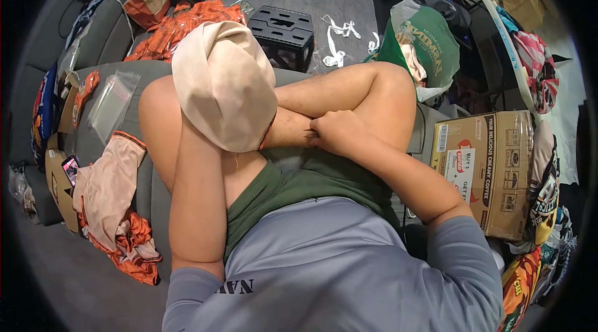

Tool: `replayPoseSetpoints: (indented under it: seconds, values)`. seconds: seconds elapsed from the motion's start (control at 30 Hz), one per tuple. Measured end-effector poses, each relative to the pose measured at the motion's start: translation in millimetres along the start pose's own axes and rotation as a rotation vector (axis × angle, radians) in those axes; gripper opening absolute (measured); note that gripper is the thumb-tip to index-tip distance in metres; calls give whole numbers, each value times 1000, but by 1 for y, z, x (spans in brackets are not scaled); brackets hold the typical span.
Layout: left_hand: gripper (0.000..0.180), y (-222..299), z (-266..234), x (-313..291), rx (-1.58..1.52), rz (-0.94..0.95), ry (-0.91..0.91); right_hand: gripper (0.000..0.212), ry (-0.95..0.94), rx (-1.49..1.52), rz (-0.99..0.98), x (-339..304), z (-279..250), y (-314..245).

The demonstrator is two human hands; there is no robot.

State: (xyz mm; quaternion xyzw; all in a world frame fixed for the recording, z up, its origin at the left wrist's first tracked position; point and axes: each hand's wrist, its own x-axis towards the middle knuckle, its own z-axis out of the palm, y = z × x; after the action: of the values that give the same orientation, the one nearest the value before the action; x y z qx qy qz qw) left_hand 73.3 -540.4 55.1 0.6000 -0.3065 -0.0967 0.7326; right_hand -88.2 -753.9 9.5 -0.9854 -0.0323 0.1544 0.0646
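A beige satiny cloth piece (224,92), apparently a garment, is draped over my left hand, which is hidden inside it above my left knee. Only the left forearm shows below the fabric. A dark and orange trim runs along the cloth's lower right edge, and a loose thread hangs beneath it. My right hand (341,136) rests near my crossed lower leg with its fingers closed. Small dark snips (311,133) poke out of it, their short pointed tips facing left; the rest is covered by the fingers.
Beside me on the grey sofa lie another beige and orange garment (112,195), a phone (70,171) and clear plastic bags (112,103). Ahead are orange garments (180,27), a black folding stool (281,27) and a green bag (430,45). A cardboard box (489,176) stands right.
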Motion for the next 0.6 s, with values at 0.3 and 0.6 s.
replayPoseSetpoints:
  seconds: [0.3,0.6]
  values:
    - [36,16,9,-1,339,235,58,23,-19,-23,48,9,11,-1]
    - [35,11,0,-4,517,139,43,19,58,-11,90,4,-18,4]
